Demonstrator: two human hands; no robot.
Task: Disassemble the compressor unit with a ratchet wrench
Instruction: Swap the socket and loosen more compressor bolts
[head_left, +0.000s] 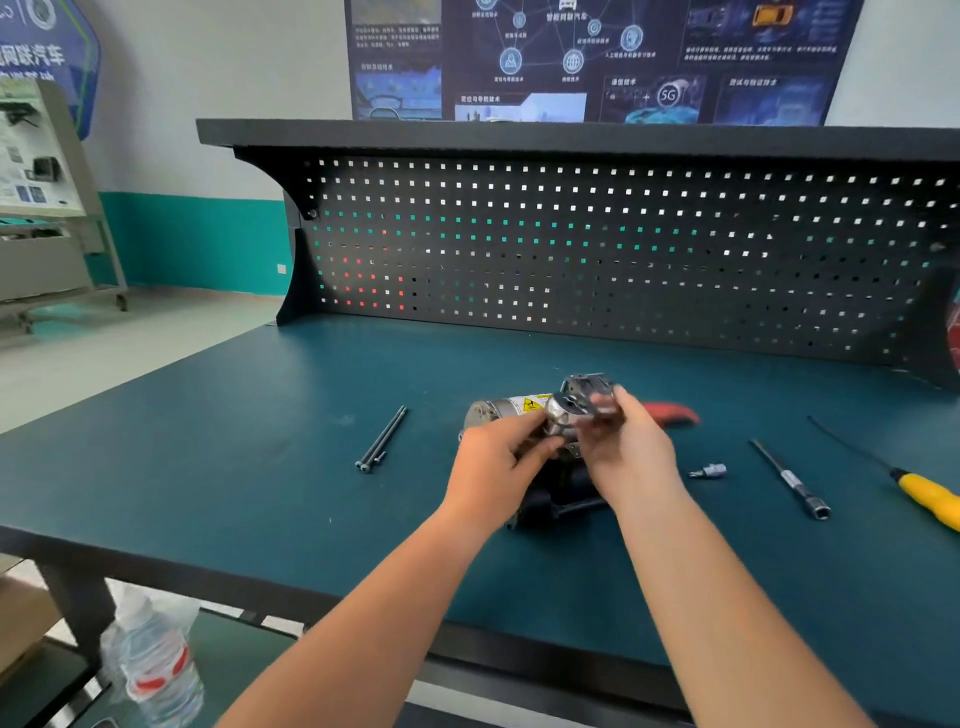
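Forearms rise from the bottom edge over the dark teal worktop (260, 493) to mid-frame, where the left hand (496, 457) curls its grip round the silver-and-black cylindrical compressor unit (511, 408) lying there, and the right hand (631, 447) pinches a blurred grey metal head piece (589, 392) at the unit's top. Level with them lie two long black bolts (382, 439) at left, and a chrome socket bit (709, 472), steel extension bar (792, 480) and yellow-handled screwdriver (930, 501) at right. A red tool handle (675, 413) shows just behind the right hand.
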